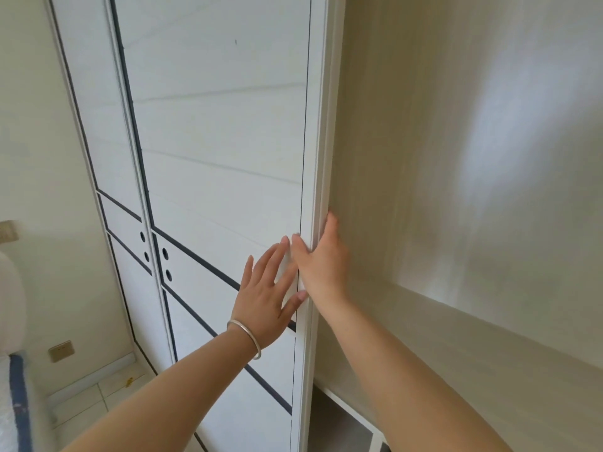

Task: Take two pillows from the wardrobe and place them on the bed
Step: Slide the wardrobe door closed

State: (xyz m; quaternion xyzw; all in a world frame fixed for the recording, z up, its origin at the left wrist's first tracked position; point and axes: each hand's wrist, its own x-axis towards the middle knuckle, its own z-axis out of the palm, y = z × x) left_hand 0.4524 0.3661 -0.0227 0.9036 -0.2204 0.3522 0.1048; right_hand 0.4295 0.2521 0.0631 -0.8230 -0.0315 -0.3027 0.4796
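left hand (266, 296): fingers spread flat, palm pressed on the white wardrobe door (222, 158)
right hand (321, 262): fingers hooked round the door's edge
pillows: can't see any
wardrobe shelf (456, 334): bare

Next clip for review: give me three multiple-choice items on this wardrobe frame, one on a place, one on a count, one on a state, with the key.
1. Where is the right hand?
A. on the sliding door's edge
B. on the bed
C. on the floor

2. How many round holes show in the door panels?
A. two
B. four
C. six

3. What state is the wardrobe in?
A. fully shut
B. partly open, light interior showing
C. door removed

Key: 1 A, its fingers wrap the white door edge, the left hand flat beside it. 2 B, two pairs sit side by side. 3 B, an inner wall and shelf show right of the door.
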